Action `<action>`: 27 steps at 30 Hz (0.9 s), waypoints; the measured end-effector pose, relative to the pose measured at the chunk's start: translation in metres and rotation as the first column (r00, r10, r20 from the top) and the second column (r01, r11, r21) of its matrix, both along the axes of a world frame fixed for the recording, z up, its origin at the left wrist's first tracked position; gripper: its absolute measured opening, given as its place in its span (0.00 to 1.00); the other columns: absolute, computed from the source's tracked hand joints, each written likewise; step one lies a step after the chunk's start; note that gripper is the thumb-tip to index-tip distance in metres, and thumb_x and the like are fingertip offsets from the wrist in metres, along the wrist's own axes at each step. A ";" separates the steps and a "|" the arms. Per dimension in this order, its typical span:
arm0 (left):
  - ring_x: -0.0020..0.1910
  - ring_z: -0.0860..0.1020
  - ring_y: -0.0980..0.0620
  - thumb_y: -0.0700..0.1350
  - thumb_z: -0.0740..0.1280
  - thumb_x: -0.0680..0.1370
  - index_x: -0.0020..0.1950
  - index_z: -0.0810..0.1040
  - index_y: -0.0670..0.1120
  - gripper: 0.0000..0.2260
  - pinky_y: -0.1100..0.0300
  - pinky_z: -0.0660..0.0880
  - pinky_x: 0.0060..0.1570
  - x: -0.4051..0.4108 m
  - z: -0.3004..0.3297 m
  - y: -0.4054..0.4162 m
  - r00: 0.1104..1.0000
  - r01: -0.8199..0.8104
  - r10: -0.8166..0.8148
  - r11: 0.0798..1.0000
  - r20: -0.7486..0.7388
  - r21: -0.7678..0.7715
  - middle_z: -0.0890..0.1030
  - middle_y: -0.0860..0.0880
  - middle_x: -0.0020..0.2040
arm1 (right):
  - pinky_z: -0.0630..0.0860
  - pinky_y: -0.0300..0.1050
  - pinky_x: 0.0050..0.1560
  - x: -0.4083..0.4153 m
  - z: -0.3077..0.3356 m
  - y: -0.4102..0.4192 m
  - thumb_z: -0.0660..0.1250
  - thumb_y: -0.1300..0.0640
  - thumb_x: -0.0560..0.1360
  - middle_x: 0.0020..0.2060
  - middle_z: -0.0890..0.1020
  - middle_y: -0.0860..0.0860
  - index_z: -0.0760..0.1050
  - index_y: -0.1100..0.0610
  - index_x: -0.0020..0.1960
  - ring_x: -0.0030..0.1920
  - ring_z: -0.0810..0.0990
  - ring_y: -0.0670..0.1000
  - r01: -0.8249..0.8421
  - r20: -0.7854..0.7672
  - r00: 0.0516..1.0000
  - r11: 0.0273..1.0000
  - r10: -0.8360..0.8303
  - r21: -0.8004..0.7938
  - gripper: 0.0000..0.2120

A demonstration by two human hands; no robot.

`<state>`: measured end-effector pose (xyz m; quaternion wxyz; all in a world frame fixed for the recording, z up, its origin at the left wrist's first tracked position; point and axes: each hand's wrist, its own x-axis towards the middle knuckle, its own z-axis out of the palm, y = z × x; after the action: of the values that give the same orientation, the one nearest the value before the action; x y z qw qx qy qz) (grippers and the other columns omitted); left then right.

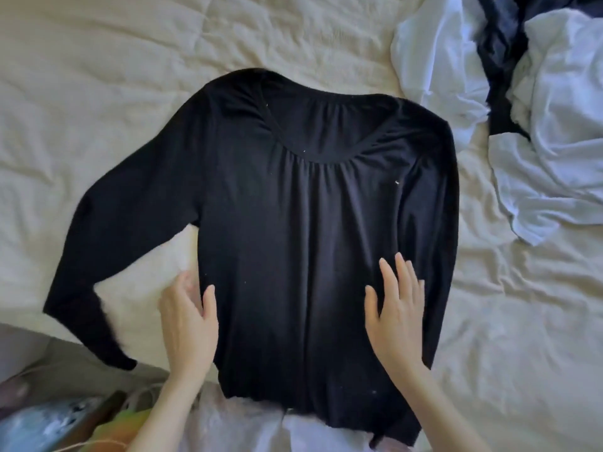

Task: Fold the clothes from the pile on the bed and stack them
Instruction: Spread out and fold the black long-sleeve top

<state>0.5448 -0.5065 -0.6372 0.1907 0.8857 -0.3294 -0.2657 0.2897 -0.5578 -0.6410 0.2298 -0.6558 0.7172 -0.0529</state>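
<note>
- Smoothing black top (293, 223) on bed (98, 60): left hand (187, 324), right hand (396, 316) press flat, fingers straight, grasping nothing.
- Flatten wrinkles before folding sleeves inward.

black long-sleeved top (293, 223): spread flat, front up, on cream bedspread (98, 93); one sleeve (107, 256) angled out toward bed edge. left hand (189, 324): at top's side edge, thumb on fabric. right hand (398, 308): flat on the lower front, fingers straight. pile of white and dark clothes (538, 109): far right, apart.
</note>
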 end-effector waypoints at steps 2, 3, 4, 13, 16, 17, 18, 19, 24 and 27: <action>0.45 0.76 0.43 0.42 0.65 0.78 0.51 0.70 0.45 0.04 0.52 0.74 0.44 -0.005 0.003 0.027 0.986 -0.073 0.080 0.996 -0.144 0.054 0.75 0.49 0.43 | 0.59 0.64 0.71 -0.011 0.004 0.033 0.67 0.64 0.74 0.70 0.68 0.61 0.70 0.64 0.67 0.72 0.63 0.62 0.000 -0.031 1.000 0.999 0.001 0.037 0.22; 0.44 0.76 0.43 0.43 0.64 0.78 0.48 0.70 0.45 0.04 0.56 0.72 0.40 -0.005 0.002 0.038 0.976 -0.087 0.107 0.990 -0.188 0.112 0.75 0.50 0.41 | 0.59 0.64 0.70 -0.016 0.006 0.047 0.68 0.64 0.74 0.70 0.68 0.61 0.70 0.64 0.68 0.72 0.63 0.63 -0.007 -0.048 0.999 0.998 0.010 0.059 0.23; 0.44 0.76 0.43 0.45 0.64 0.79 0.47 0.72 0.43 0.06 0.58 0.71 0.39 -0.004 0.000 0.046 0.968 -0.089 0.128 0.980 -0.216 0.179 0.76 0.49 0.40 | 0.59 0.64 0.70 -0.021 0.007 0.057 0.68 0.64 0.74 0.70 0.67 0.62 0.69 0.64 0.68 0.72 0.63 0.63 -0.023 -0.066 0.997 0.997 0.029 0.078 0.23; 0.47 0.73 0.47 0.45 0.61 0.81 0.54 0.72 0.41 0.08 0.54 0.67 0.47 0.052 0.011 0.069 0.961 -0.193 0.211 0.975 -0.179 0.109 0.75 0.47 0.45 | 0.49 0.53 0.75 -0.068 0.002 0.062 0.55 0.42 0.79 0.77 0.44 0.55 0.43 0.49 0.78 0.77 0.42 0.56 -0.136 -0.247 0.929 0.876 0.275 0.463 0.33; 0.49 0.72 0.49 0.45 0.59 0.81 0.57 0.72 0.42 0.09 0.55 0.68 0.50 0.073 0.014 0.070 0.975 -0.168 0.171 0.985 -0.144 0.031 0.74 0.46 0.49 | 0.49 0.53 0.75 -0.068 0.002 0.056 0.56 0.42 0.79 0.77 0.43 0.55 0.41 0.49 0.78 0.77 0.41 0.55 -0.127 -0.257 0.922 0.851 0.291 0.509 0.35; 0.48 0.72 0.50 0.46 0.59 0.81 0.57 0.72 0.43 0.09 0.56 0.68 0.50 0.072 0.014 0.073 0.974 -0.148 0.149 0.989 -0.172 0.019 0.74 0.47 0.49 | 0.49 0.53 0.75 -0.066 0.002 0.056 0.56 0.42 0.79 0.77 0.43 0.55 0.41 0.49 0.78 0.77 0.41 0.55 -0.118 -0.263 0.922 0.852 0.284 0.509 0.35; 0.48 0.73 0.52 0.47 0.59 0.81 0.57 0.72 0.44 0.09 0.58 0.68 0.49 0.070 0.012 0.076 0.961 -0.143 0.146 0.989 -0.234 0.033 0.75 0.49 0.49 | 0.49 0.53 0.75 -0.063 0.002 0.057 0.56 0.43 0.79 0.77 0.44 0.55 0.41 0.50 0.78 0.77 0.41 0.56 -0.108 -0.268 0.924 0.858 0.273 0.502 0.35; 0.48 0.73 0.53 0.49 0.60 0.81 0.57 0.72 0.46 0.09 0.59 0.68 0.48 0.065 0.010 0.081 0.934 -0.140 0.158 0.987 -0.320 0.080 0.75 0.50 0.49 | 0.48 0.54 0.75 -0.061 0.003 0.059 0.57 0.44 0.79 0.77 0.44 0.55 0.42 0.50 0.78 0.77 0.41 0.56 -0.101 -0.271 0.927 0.869 0.259 0.485 0.34; 0.47 0.76 0.62 0.44 0.67 0.77 0.56 0.73 0.49 0.08 0.70 0.72 0.39 0.040 -0.011 0.122 0.751 0.070 0.165 0.943 -0.640 0.324 0.78 0.53 0.52 | 0.49 0.53 0.75 -0.060 0.011 0.083 0.64 0.50 0.78 0.77 0.48 0.55 0.49 0.54 0.78 0.77 0.44 0.56 -0.083 -0.253 0.950 0.929 0.184 0.361 0.35; 0.52 0.77 0.51 0.41 0.67 0.77 0.61 0.73 0.41 0.13 0.60 0.74 0.49 0.043 -0.017 0.143 0.834 0.120 0.086 0.936 -0.546 0.331 0.78 0.48 0.55 | 0.55 0.52 0.73 -0.066 0.016 0.104 0.67 0.53 0.76 0.77 0.47 0.55 0.51 0.55 0.77 0.77 0.45 0.56 -0.019 -0.257 0.960 0.940 0.112 0.340 0.36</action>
<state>0.5880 -0.3638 -0.6546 0.1136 0.7877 -0.2157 -0.5658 0.2240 -0.4537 -0.6255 0.2382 -0.6321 0.7179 0.1679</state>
